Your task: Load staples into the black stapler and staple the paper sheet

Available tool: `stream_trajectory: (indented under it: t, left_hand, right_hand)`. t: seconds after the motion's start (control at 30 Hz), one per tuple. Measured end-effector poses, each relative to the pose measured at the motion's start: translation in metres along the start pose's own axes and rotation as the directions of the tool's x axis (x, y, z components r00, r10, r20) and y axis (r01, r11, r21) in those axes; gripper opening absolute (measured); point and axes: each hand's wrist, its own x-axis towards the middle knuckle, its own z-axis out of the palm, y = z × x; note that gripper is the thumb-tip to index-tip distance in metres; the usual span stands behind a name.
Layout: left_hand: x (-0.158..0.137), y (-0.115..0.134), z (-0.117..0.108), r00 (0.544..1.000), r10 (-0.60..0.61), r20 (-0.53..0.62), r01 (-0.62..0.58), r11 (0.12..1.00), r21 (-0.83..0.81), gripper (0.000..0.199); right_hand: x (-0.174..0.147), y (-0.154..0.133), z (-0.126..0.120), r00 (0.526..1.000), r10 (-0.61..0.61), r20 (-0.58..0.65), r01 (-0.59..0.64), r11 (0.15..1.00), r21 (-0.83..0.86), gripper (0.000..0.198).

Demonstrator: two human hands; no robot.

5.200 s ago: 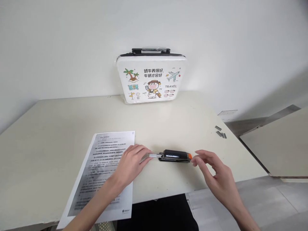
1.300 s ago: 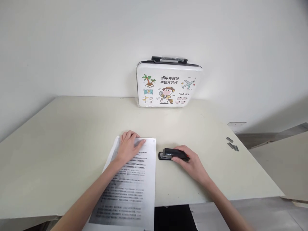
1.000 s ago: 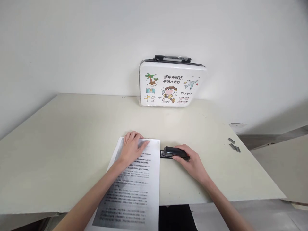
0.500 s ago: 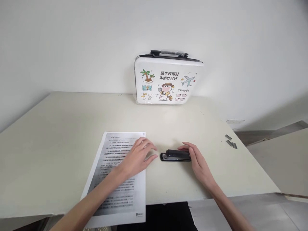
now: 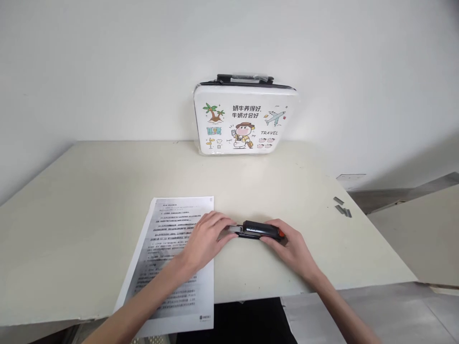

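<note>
A black stapler (image 5: pixel 260 229) lies on the table between both hands, its metal front end pointing left. My right hand (image 5: pixel 292 243) is closed around its rear, thumb on the near side and fingers on the far side; a bit of orange shows there. At the front end, my left hand (image 5: pixel 210 236) pinches the stapler's tip between thumb and fingers. Beneath my left hand and forearm is a printed sheet of paper (image 5: pixel 172 296), its lower part reaching past the table's near edge.
A white cartoon-printed case (image 5: pixel 247 119) with a black handle stands against the wall at the back of the table (image 5: pixel 89 205). Several strips of staples (image 5: pixel 340 209) lie near the right edge. Below the near edge is something black (image 5: pixel 251 322).
My left hand has moved onto the stapler's front and closed on it. My right hand has closed more firmly around the rear. The view has shifted slightly.
</note>
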Motion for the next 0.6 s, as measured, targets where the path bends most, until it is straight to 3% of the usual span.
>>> stream_trajectory:
  t: [0.07,0.1,0.13,0.2,0.23,0.27,0.3,0.37,0.43,0.6]
  left_hand:
    - [-0.004,0.011,-0.003,0.964,-0.250,-0.089,0.216,0.935,-0.280,0.036]
    - [-0.004,0.018,-0.005,0.915,-0.396,-0.081,0.317,0.828,-0.463,0.038]
    - [-0.002,0.026,-0.006,0.850,-0.526,-0.015,0.393,0.654,-0.646,0.038]
    - [0.008,0.040,-0.006,0.714,-0.658,0.238,0.446,0.166,-0.879,0.040]
    - [0.014,0.046,-0.005,0.663,-0.652,0.367,0.430,-0.069,-0.900,0.043]
    - [0.021,0.050,-0.004,0.629,-0.630,0.456,0.393,-0.248,-0.885,0.045]
    - [0.028,0.052,-0.003,0.608,-0.613,0.504,0.349,-0.364,-0.864,0.045]
    - [0.038,0.053,0.000,0.595,-0.612,0.522,0.271,-0.459,-0.846,0.042]
    - [0.042,0.052,0.001,0.598,-0.616,0.514,0.234,-0.479,-0.846,0.039]
    - [0.038,0.046,-0.005,0.612,-0.608,0.505,0.247,-0.460,-0.853,0.032]
  right_hand:
    - [-0.003,-0.007,-0.005,0.990,-0.125,-0.068,0.122,0.992,-0.044,0.017]
    - [-0.005,-0.014,-0.009,0.970,-0.216,-0.114,0.207,0.974,-0.086,0.019]
    - [-0.006,-0.022,-0.013,0.933,-0.323,-0.158,0.302,0.942,-0.144,0.025]
    - [-0.007,-0.040,-0.022,0.820,-0.537,-0.197,0.475,0.831,-0.291,0.038]
    - [-0.006,-0.050,-0.026,0.759,-0.627,-0.177,0.542,0.759,-0.362,0.041]
    - [-0.005,-0.060,-0.029,0.703,-0.698,-0.138,0.596,0.684,-0.421,0.042]
    - [-0.003,-0.068,-0.031,0.656,-0.750,-0.085,0.640,0.613,-0.463,0.040]
    - [0.000,-0.080,-0.032,0.593,-0.805,0.016,0.697,0.503,-0.511,0.032]
    - [0.002,-0.085,-0.032,0.568,-0.820,0.071,0.714,0.448,-0.539,0.025]
    - [0.001,-0.079,-0.030,0.599,-0.798,0.068,0.688,0.470,-0.553,0.026]
